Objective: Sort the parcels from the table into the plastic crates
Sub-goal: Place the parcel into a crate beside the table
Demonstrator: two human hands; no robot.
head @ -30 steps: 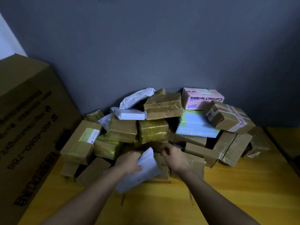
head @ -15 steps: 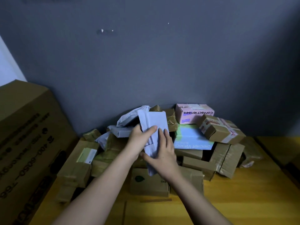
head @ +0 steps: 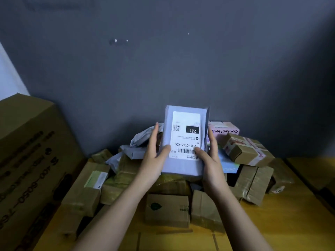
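grey parcel (head: 184, 142) between both hands, above heaped brown boxes (head: 166, 209), big carton (head: 30, 160) leftward

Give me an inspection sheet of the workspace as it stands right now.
Surface: yellow wooden table, mostly covered at the back.
Job's things: grey mailer parcel held up, label reading 231-239-K01 facing the camera, upside down; pile of taped brown boxes behind; no plastic crates in view.
Clutter: pink contact-lens box, large cardboard carton on the left.
Grippers: left hand and right hand grip the mailer's sides.
Cables: nothing seen.
Surroundings: dark grey wall.
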